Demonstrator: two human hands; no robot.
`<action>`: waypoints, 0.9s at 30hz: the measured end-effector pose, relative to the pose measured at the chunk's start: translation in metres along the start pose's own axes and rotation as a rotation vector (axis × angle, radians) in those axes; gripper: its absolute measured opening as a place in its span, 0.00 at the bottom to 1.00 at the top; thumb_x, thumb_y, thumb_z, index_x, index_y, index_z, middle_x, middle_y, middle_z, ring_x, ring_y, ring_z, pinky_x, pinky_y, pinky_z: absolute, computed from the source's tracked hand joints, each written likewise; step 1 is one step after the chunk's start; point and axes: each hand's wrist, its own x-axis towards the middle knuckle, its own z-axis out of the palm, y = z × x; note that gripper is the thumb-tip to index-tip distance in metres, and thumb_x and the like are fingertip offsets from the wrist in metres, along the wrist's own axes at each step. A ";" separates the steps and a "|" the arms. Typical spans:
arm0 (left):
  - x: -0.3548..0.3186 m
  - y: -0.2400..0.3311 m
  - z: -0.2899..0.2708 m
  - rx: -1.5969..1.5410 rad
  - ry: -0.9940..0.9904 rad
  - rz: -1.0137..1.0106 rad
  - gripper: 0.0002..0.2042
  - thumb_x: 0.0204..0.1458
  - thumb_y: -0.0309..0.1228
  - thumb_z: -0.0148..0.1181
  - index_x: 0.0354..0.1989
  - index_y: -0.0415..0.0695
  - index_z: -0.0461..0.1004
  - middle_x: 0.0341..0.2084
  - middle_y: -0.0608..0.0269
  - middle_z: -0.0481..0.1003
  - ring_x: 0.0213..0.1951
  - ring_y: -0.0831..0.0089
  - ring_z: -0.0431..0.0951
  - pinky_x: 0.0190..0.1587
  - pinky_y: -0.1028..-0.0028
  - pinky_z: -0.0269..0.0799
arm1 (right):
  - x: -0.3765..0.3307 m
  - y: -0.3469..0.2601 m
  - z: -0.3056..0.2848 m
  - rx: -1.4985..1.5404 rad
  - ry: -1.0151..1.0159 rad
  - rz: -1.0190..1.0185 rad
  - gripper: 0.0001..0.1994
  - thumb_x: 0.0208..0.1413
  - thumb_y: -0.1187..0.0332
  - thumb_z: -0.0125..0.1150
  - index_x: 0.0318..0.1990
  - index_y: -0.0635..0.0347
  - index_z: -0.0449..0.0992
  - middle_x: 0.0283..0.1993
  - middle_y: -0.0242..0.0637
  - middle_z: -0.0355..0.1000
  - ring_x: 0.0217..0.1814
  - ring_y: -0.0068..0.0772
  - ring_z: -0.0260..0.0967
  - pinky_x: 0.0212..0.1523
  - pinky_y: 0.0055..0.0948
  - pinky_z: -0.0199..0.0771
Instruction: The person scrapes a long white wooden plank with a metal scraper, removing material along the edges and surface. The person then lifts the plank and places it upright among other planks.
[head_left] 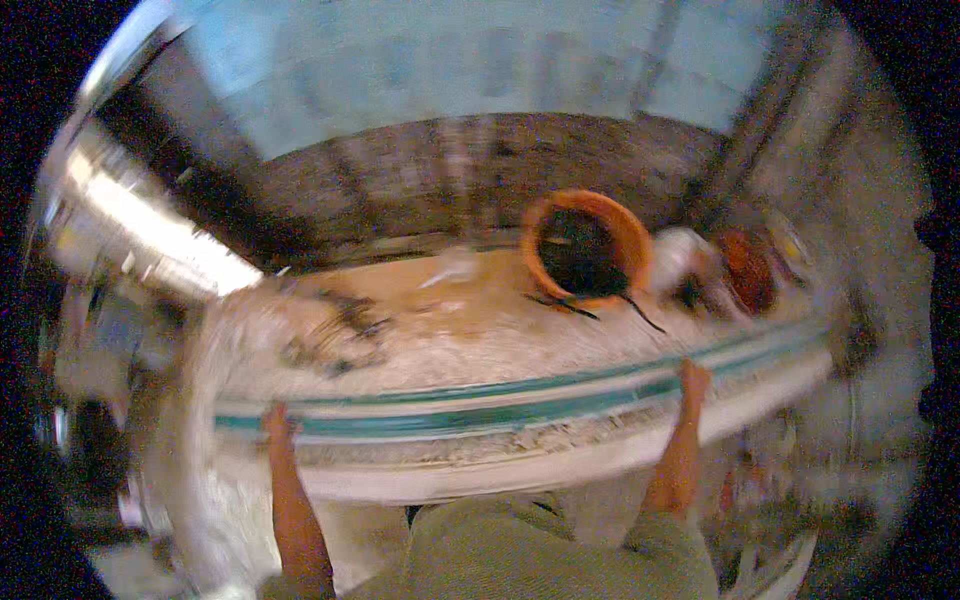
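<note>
A long, straight green-and-white bar lies across the near part of a worktable, parallel to its front edge. My left hand is closed on the bar near its left end. Toward its right end my right hand is closed on it too, with the arms spread wide. Motion blur smears the fingers of both hands. Crumbly pale material lies along the near side of the bar.
An orange bucket, dark inside, stands beyond the bar at right. Beside it are a whitish object and a reddish-brown container, both blurred. Dark scraps lie at the table's left. Behind stands a rough brown wall.
</note>
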 end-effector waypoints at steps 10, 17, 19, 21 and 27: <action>-0.042 0.025 0.075 0.899 0.496 0.172 0.38 0.49 0.56 0.58 0.58 0.36 0.62 0.54 0.39 0.66 0.56 0.47 0.67 0.57 0.55 0.65 | 0.085 -0.029 -0.035 -0.058 -0.369 0.000 0.23 0.55 0.46 0.52 0.38 0.57 0.80 0.42 0.45 0.75 0.41 0.52 0.74 0.37 0.48 0.75; -0.083 0.018 0.031 0.406 0.383 0.253 0.33 0.46 0.43 0.68 0.56 0.36 0.61 0.48 0.45 0.67 0.50 0.58 0.70 0.52 0.63 0.69 | 0.049 -0.083 -0.087 0.044 -0.146 0.173 0.28 0.56 0.37 0.46 0.30 0.51 0.83 0.26 0.35 0.77 0.23 0.51 0.74 0.19 0.51 0.73; -0.091 -0.003 -0.002 0.265 0.401 0.311 0.30 0.46 0.41 0.68 0.53 0.36 0.64 0.43 0.49 0.68 0.45 0.59 0.71 0.49 0.64 0.69 | 0.034 -0.111 -0.104 0.022 0.031 0.195 0.29 0.57 0.37 0.44 0.28 0.50 0.83 0.24 0.34 0.78 0.21 0.49 0.74 0.17 0.52 0.72; -0.102 -0.023 -0.040 0.259 0.523 0.324 0.25 0.45 0.37 0.69 0.48 0.36 0.67 0.35 0.54 0.70 0.36 0.64 0.71 0.42 0.67 0.70 | 0.020 -0.145 -0.119 -0.017 0.226 0.235 0.28 0.59 0.40 0.43 0.27 0.50 0.82 0.26 0.35 0.78 0.22 0.44 0.75 0.17 0.52 0.71; -0.143 -0.053 -0.166 0.191 0.793 0.206 0.23 0.45 0.37 0.70 0.46 0.38 0.70 0.29 0.58 0.73 0.33 0.67 0.74 0.38 0.69 0.71 | -0.021 -0.287 -0.114 0.830 -0.026 -0.217 0.22 0.60 0.49 0.49 0.47 0.59 0.74 0.33 0.43 0.76 0.27 0.38 0.73 0.22 0.37 0.72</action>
